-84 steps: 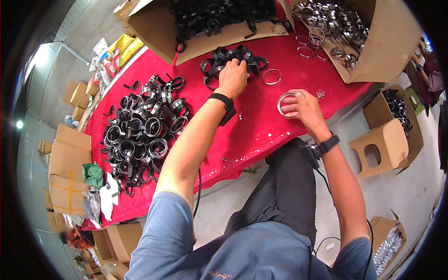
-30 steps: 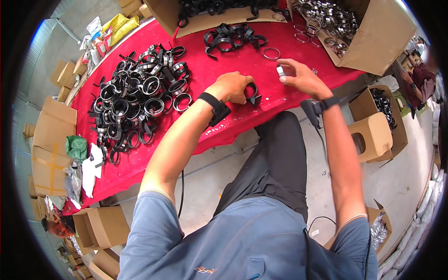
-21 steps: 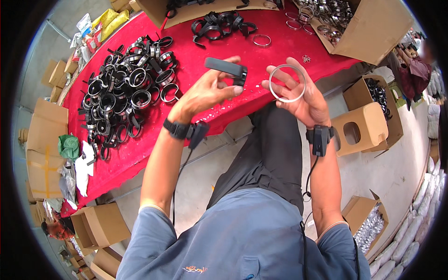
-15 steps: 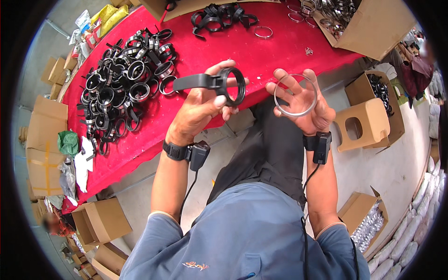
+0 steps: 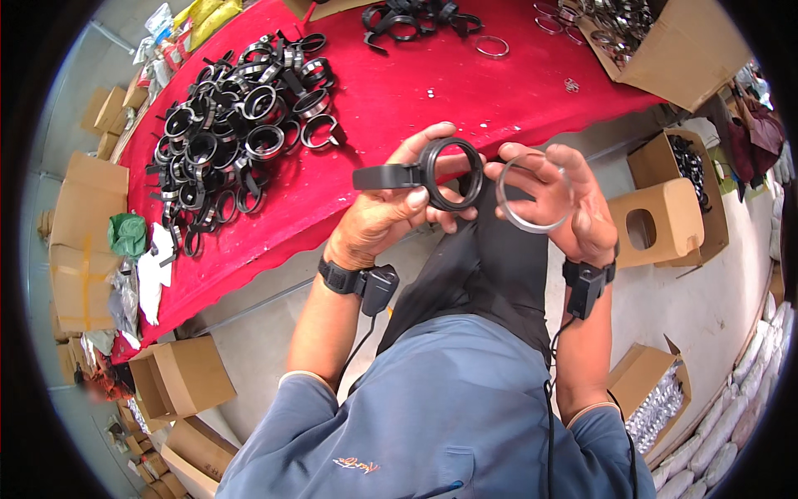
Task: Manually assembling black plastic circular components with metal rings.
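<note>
Over the table's near edge, my left hand (image 5: pixel 370 224) is closed on a black ring with a flat black handle (image 5: pixel 386 177) sticking out to the left. Its round opening is tilted toward my right side. My right hand (image 5: pixel 592 212) grips a thin silver metal ring (image 5: pixel 525 223) by its edge, fingers curled behind it. Only a small gap separates the two rings. To the left, a heap of black ringed pieces (image 5: pixel 199 150), several with silver bands, lies on the red-covered table (image 5: pixel 399 108).
More black ringed pieces (image 5: pixel 405 27) and a loose silver ring (image 5: pixel 492 46) lie farther back. A cardboard box of metal rings (image 5: pixel 677 58) stands at the far right. Below it are a box of black parts (image 5: pixel 719 204) and a cardboard piece with an oval hole (image 5: pixel 677 220).
My hands have drawn closer together, bringing the silver ring up near the black ring. The whole view has shifted slightly, with the table's things now farther right.
</note>
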`<state>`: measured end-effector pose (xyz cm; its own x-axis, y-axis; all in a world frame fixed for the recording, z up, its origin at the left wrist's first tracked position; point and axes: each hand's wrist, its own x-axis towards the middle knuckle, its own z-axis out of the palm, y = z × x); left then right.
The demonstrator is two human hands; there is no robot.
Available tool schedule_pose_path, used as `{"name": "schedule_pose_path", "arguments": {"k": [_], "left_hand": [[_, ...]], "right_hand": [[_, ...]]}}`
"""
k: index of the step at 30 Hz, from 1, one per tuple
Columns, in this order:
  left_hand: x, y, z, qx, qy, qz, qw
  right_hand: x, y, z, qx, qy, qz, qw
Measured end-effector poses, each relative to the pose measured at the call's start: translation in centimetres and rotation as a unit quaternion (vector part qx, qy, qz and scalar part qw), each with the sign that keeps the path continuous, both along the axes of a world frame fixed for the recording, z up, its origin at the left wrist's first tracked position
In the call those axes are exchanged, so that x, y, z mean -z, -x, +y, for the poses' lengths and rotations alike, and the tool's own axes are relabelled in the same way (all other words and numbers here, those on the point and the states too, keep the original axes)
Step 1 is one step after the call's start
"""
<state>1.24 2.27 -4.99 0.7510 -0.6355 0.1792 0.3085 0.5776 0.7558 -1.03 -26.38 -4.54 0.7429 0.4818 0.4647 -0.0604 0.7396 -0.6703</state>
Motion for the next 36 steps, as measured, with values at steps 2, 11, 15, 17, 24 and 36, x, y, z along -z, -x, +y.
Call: {"name": "schedule_pose_path", "arguments": {"k": [2,11,15,17,24,36], "left_hand": [[0.3,0.0,0.3,0.008,0.015,0.003,1.0],[-0.6,1.1,-0.4,-0.013,-0.035,0.001,0.999],[-1.3,2.1,-1.8,-0.111,-0.179,-0.144,0.967],[-1.1,2.3,-2.3,-0.126,-0.172,-0.172,0.962],[-1.7,2.7,-2.7,-0.122,-0.185,-0.151,0.964],[-0.7,2.1,-3.5,-0.112,-0.178,-0.096,0.973]], "right_hand": [[-1.1,0.9,0.1,0.061,0.063,0.013,0.996],[-2.7,3.5,0.2,0.152,0.155,0.073,0.973],[-1.5,4.3,-0.2,0.154,0.143,0.06,0.976],[-1.0,4.7,-0.4,0.155,0.116,0.049,0.98],[1.0,4.0,-2.3,0.102,0.1,-0.117,0.983],[-0.3,3.0,-2.2,0.156,0.263,0.128,0.944]]}}
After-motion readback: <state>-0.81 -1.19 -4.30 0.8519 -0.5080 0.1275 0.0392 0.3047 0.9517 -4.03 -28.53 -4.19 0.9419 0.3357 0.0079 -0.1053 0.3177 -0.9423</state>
